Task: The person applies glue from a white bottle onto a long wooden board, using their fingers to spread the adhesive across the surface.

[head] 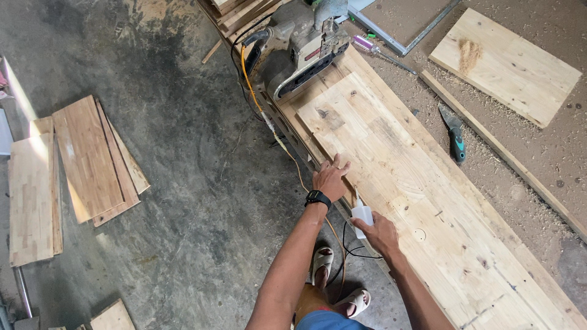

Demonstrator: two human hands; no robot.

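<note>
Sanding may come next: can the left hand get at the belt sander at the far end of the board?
Probably yes. The left hand rests on the long board's near edge, and bare board lies between it and the belt sander. It would need a forward stretch, though.

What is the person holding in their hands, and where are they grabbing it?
The right hand holds a small white bottle around its body, nozzle up. The left hand holds nothing; it rests flat on the edge of the long wooden board.
</note>
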